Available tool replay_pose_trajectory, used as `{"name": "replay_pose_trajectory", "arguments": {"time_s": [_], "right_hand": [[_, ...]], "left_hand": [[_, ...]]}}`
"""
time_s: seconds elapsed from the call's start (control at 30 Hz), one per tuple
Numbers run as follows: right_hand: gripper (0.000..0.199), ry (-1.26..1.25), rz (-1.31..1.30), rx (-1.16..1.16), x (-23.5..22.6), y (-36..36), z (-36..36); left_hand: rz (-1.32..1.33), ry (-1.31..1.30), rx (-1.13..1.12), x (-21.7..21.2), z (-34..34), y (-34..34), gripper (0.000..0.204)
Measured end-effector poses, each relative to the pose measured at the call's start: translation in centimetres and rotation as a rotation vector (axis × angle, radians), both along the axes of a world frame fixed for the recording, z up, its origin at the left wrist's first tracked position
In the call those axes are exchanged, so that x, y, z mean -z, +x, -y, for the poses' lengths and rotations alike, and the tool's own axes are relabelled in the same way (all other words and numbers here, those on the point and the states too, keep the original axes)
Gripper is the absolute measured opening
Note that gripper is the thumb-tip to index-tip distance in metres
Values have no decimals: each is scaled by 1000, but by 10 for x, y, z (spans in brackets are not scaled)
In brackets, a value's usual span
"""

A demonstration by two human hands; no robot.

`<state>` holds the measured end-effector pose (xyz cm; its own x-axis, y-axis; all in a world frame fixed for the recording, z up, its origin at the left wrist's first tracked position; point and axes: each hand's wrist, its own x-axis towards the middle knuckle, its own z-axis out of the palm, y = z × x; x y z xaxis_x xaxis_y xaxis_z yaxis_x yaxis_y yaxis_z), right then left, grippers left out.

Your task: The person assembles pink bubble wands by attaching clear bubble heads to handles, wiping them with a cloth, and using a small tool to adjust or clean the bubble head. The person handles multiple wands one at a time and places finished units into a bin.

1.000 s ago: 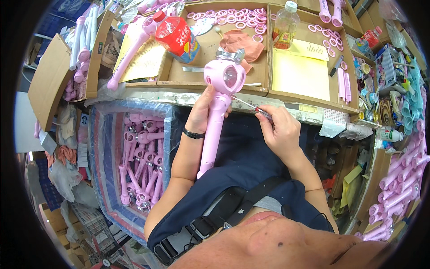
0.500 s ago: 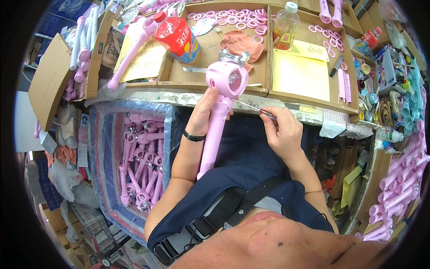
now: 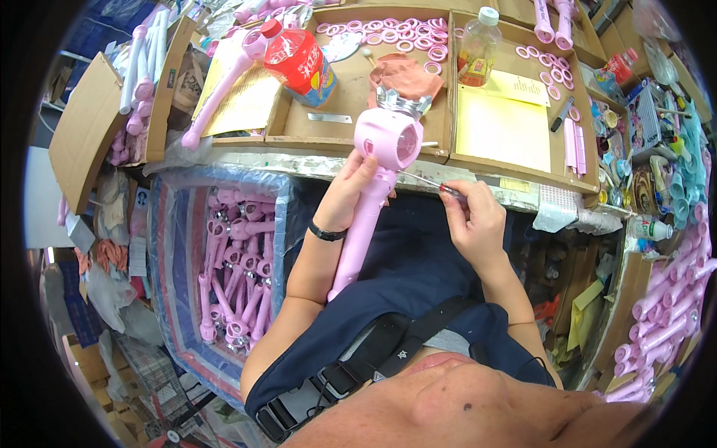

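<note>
near the centre of the frame, the left hand point(image 3: 347, 190) was closed around the neck of a pink wand point(image 3: 363, 228), its thumb lying just under the round, hollow head, and the wand slanted to the lower left until its end met the person's dark clothing point(image 3: 418, 254). to the right of it, the right hand point(image 3: 476, 216) pinched the red handle of a thin screwdriver point(image 3: 422, 179) between thumb and fingers, its shaft pointing left at the wand's neck; whether the tip touched could not be made out. only that shaft crossed the gap between the hands, and below it the space over the clothing was open. the wand's silver crown point(image 3: 403, 102) overlapped an orange cloth point(image 3: 403, 72) in the view, above a cardboard tray point(image 3: 347, 82), and the worn bench edge point(image 3: 314, 162) ran just beyond both hands. left of centre, a blue-edged striped bag point(image 3: 166, 224) full of more wands point(image 3: 243, 254) stood near the left forearm. pink rings point(image 3: 411, 30), a flat metal strip point(image 3: 328, 118) and a red-capped bottle point(image 3: 293, 60) occupied the tray; right of it, a clear bottle point(image 3: 479, 48) stood by yellow paper point(image 3: 500, 127) in a second tray point(image 3: 510, 61). at the far right, pink parts point(image 3: 668, 313) lay heaped.
</note>
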<state>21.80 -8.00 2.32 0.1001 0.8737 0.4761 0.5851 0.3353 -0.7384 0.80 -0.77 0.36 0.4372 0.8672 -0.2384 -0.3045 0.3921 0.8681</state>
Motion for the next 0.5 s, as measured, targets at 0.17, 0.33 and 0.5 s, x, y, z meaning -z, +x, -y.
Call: {"name": "replay_pose_trajectory", "arguments": {"time_s": [0.17,0.33,0.5], "right_hand": [[10,-246,-303,-63,25,6,-3],[15,-581,-675,-181,48,14,-2],[22,-754,-764,-354,43,29,0]], "left_hand": [[-245,196,-28,-11,9,4,70],[-330,498,-50,-9,9,12,88],[-371,497,-31,-6,12,9,89]]}}
